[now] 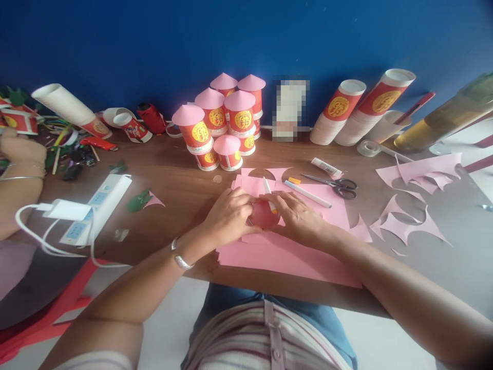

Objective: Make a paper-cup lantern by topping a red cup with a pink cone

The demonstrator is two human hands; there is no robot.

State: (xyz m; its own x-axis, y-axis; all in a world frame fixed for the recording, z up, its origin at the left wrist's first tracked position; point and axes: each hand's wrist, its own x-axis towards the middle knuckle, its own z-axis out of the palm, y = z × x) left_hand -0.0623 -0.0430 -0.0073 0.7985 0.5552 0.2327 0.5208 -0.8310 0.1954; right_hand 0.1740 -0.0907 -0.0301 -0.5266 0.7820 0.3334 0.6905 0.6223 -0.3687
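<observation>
My left hand (233,213) is closed on the edge of a round, see-through object (265,215) lying on pink paper (292,257); its exact kind is unclear. In my right hand (302,213) is a white marker (267,186) with an orange end, held against the round object's rim. An orange cap (295,180) and a capped white marker (308,194) lie just beyond my right hand. Black-handled scissors (342,187) and a glue stick (326,168) rest behind them.
Paper cups with pink cone tops (210,115) stand stacked by the blue wall. Cup stacks (339,110) lean at the right, above pink scraps (408,221). At left are a white power strip (98,208) with cables and another person's arm (19,180).
</observation>
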